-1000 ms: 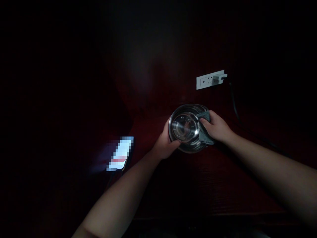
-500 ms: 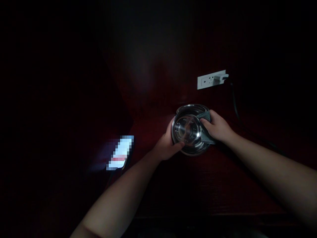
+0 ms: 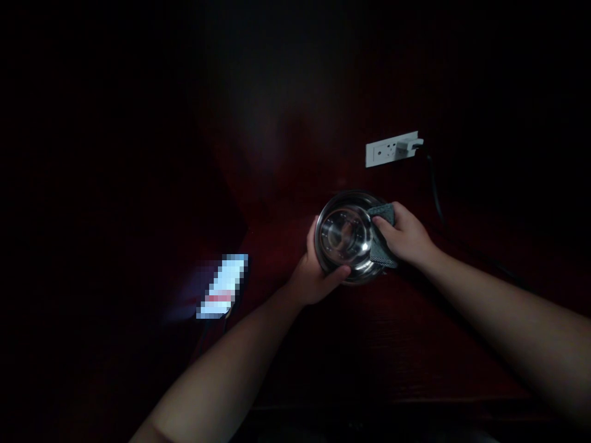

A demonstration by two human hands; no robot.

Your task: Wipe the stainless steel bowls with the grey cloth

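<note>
A shiny metal bowl (image 3: 344, 237) is tilted with its mouth toward me. My left hand (image 3: 316, 274) grips its left and lower rim, the thumb over the edge and the fingers behind the wall. Pinched in my right hand (image 3: 406, 234) is a grey-green cloth (image 3: 383, 246), pressed against the bowl's right rim and hanging partly inside. Behind the bowl, another metal rim shows in part; whether it belongs to a second vessel I cannot make out.
A lit phone (image 3: 224, 286) with a blurred screen lies to the left of my left forearm. On the wall beyond is a white socket panel (image 3: 391, 149) with a plug and a dark cable (image 3: 434, 191). The dark red tabletop (image 3: 369, 344) ends near the bottom.
The bowl has turned and shifted slightly left, now covering more of the rim behind it. My left hand has moved with it, and the cloth has slid a little along the rim.
</note>
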